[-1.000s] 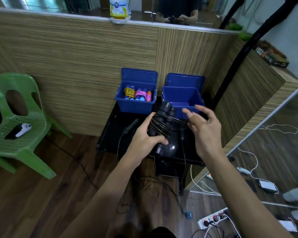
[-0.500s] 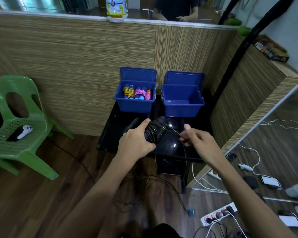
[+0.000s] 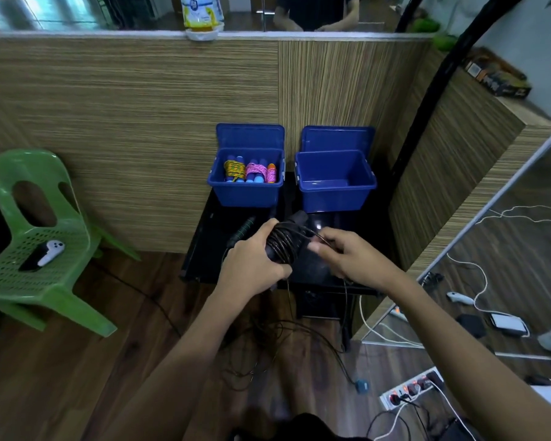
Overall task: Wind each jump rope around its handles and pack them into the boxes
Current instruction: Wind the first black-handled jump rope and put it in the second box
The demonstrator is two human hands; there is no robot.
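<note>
Jump rope handles (image 3: 295,222), black and bundled with dark cord (image 3: 282,246) coiling around them, are sitting over the black table (image 3: 204,246), at 6 o'clock from the two blue boxes. Left hand (image 3: 252,265) is reaching in from 7 o'clock, fingers curling around the bundle. Right hand (image 3: 347,259) is coming from 4 o'clock, pinching the loose cord just beside the coil. Left box (image 3: 245,194) is holding wound ropes; right box (image 3: 334,194) is standing at 3 o'clock of it. No writing is legible.
</note>
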